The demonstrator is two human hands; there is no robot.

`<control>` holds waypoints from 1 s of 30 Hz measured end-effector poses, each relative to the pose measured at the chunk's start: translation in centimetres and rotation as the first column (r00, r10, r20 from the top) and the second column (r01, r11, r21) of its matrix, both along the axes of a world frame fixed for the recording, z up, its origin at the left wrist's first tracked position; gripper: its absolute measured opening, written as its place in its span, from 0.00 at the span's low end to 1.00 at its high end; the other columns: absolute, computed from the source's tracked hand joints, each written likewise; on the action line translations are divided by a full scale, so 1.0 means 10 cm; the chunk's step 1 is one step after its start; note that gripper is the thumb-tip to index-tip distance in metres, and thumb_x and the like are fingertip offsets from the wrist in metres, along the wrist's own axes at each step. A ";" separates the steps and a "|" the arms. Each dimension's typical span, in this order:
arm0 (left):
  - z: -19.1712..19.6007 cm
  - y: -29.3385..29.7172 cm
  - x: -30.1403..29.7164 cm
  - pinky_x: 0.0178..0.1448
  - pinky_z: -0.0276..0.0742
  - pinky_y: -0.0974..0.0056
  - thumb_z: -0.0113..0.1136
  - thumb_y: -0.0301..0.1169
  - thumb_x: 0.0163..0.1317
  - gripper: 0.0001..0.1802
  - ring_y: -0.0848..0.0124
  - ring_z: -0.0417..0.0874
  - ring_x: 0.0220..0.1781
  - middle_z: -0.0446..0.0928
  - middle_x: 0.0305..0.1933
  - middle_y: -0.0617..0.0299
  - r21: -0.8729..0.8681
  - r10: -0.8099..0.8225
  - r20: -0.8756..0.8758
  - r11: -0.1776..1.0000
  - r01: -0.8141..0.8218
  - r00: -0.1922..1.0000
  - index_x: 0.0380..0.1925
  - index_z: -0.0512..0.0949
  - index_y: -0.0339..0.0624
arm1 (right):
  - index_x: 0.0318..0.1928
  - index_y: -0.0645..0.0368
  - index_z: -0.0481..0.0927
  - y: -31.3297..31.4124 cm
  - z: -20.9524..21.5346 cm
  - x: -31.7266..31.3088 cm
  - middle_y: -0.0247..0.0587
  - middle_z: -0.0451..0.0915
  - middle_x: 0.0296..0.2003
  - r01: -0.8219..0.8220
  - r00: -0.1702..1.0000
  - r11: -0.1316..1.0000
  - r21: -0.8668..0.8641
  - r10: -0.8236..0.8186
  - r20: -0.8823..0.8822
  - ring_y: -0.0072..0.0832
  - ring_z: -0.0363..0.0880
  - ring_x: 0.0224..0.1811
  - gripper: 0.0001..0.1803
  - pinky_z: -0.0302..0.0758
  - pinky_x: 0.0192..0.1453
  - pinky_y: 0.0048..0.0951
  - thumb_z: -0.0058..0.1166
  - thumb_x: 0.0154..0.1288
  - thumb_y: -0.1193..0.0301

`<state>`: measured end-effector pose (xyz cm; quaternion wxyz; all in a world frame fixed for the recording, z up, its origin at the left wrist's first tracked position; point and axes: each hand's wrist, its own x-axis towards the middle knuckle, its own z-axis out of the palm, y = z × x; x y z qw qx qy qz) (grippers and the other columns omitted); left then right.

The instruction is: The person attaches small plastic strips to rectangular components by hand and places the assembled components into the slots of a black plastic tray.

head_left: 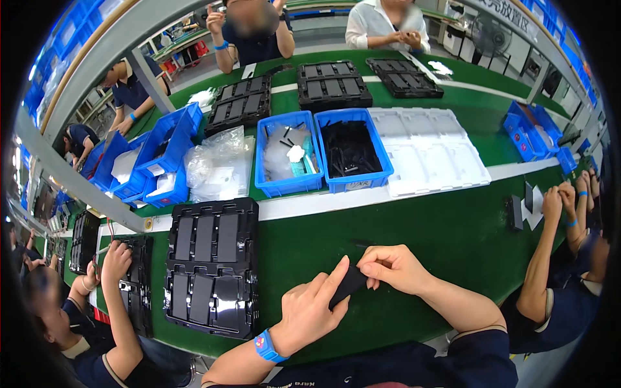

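My left hand [310, 310] grips a flat black rectangular piece [347, 288] over the green table, its index finger stretched along the upper edge. A blue band circles the left wrist. At the far right end of the piece, my right hand [396, 270] has thumb and fingers pinched together against it; whatever lies between those fingertips is hidden. To the left of my hands rests a black moulded tray [183, 275] with several flat dark rectangular pieces [227, 237] in its pockets. The lower right pocket shows bare shiny plastic.
Beyond my hands stand two blue bins, one with clear bags [289, 189], one with black strips [352, 147]. White moulded trays [440, 152] lie right of them, clear plastic bags [223, 165] left. A grey frame post [97, 184] rises at left. Co-workers sit on both sides and opposite.
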<state>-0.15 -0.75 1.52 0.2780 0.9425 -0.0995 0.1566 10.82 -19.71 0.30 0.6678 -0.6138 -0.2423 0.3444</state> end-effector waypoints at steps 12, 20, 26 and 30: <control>-0.01 0.00 0.06 0.29 0.78 0.62 0.71 0.26 0.42 0.38 0.62 0.81 0.24 0.78 0.28 0.58 -0.022 -0.021 0.019 1.000 0.022 1.000 0.60 0.74 0.45 | 0.39 0.66 0.81 0.04 -0.02 -0.04 0.34 0.76 0.30 0.024 0.996 1.000 0.002 -0.024 -0.090 0.18 0.79 0.28 0.04 0.78 0.33 0.19 0.57 0.68 0.77; -0.06 -0.03 0.05 0.34 0.81 0.62 0.71 0.28 0.44 0.44 0.59 0.85 0.31 0.83 0.39 0.52 -0.047 0.007 -0.050 0.999 -0.009 0.999 0.66 0.67 0.43 | 0.65 0.59 0.63 -0.02 -0.05 0.05 0.39 0.78 0.41 0.034 0.984 0.998 0.062 -0.044 0.170 0.19 0.78 0.34 0.26 0.77 0.33 0.22 0.55 0.69 0.75; 0.01 0.04 -0.01 0.33 0.81 0.61 0.72 0.30 0.45 0.48 0.58 0.86 0.31 0.83 0.42 0.48 -0.111 0.080 0.011 0.991 -0.078 0.997 0.69 0.61 0.39 | 0.62 0.58 0.65 -1.31 0.61 0.79 0.44 0.78 0.47 0.599 0.683 0.586 0.545 -0.729 0.033 0.23 0.77 0.39 0.20 0.76 0.37 0.23 0.49 0.73 0.69; 0.13 0.05 -0.14 0.31 0.79 0.61 0.72 0.30 0.45 0.50 0.58 0.85 0.29 0.82 0.38 0.49 -0.112 0.012 0.065 0.994 -0.005 0.998 0.69 0.58 0.34 | 0.50 0.67 0.74 -2.23 2.26 0.27 0.47 0.76 0.45 0.409 -0.007 0.392 0.824 -0.902 0.433 0.29 0.75 0.42 0.20 0.73 0.49 0.37 0.43 0.72 0.60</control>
